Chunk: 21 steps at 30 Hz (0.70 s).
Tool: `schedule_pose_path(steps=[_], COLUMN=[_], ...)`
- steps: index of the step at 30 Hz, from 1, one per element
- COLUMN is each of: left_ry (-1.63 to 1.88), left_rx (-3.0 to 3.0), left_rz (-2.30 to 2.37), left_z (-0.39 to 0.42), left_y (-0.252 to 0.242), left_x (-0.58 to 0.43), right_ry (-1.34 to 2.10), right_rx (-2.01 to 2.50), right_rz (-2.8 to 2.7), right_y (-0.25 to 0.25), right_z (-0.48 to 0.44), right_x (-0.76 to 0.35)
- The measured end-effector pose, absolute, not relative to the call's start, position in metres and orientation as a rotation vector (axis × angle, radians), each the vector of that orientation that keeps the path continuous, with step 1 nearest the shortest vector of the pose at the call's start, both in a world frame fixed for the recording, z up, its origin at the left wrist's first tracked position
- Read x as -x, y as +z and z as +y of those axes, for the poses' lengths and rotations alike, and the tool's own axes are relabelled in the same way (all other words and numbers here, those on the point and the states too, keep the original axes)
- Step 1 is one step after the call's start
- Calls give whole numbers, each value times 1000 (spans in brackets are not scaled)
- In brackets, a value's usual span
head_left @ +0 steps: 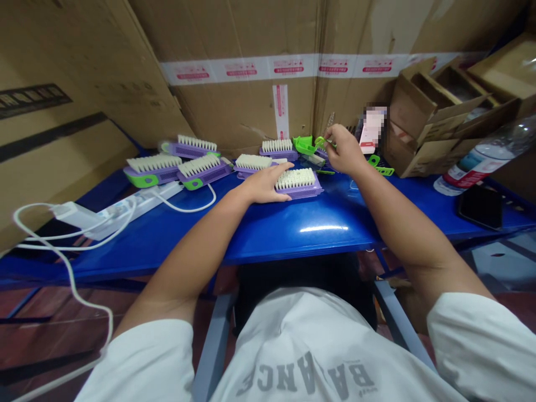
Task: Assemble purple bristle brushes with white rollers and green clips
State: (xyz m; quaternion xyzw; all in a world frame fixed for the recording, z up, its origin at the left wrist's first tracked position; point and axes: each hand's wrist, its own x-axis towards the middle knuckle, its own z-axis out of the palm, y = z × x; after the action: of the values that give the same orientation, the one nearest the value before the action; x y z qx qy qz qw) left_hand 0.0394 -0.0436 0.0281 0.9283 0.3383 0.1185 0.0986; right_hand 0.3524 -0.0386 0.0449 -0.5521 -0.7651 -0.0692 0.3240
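A glossy blue table (pixel 268 237) spans the middle of the frame, with a streak of light reflected near its front edge. Just above its centre, the left hand (pixel 264 185) is spread partly open around the left end of a purple scrub brush (pixel 299 191), bristles up, thumb on the near side and fingers on the far side. To the right of it, the right hand (pixel 347 152) is nearly closed, thumb and fingertips pinching a light-green plastic piece (pixel 320 141). More purple brushes (pixel 201 167) with white bristles lie at left and centre, some with green ends.

A white power strip (pixel 142 206) and looping white cable (pixel 69 273) occupy the left side. At right are a lit phone (pixel 372 131) standing upright, its screen pixelated, open small cardboard boxes (pixel 435 106), a clear plastic bottle (pixel 473 164) lying tilted and a dark flat device (pixel 481 206).

Large cardboard sheets (pixel 251 28) fill the top, crossed by white tape (pixel 259 67) with red print. Reddish-brown floor (pixel 25 335) shows at lower left.
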Motion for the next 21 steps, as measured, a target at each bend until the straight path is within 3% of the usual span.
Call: schedule_pose_path(steps=[14,21], left_ry=[515,666], left_rx=[-2988,-3088], left_rz=[726,701], left_z=[-43,-38], left_y=[22,12], left_x=[-41,-40], right_ry=[-186,-170], right_rx=[1386,1091], right_rz=[-1982,-1946], right_y=[43,26], right_z=[-39,-15], right_x=[-352,-367])
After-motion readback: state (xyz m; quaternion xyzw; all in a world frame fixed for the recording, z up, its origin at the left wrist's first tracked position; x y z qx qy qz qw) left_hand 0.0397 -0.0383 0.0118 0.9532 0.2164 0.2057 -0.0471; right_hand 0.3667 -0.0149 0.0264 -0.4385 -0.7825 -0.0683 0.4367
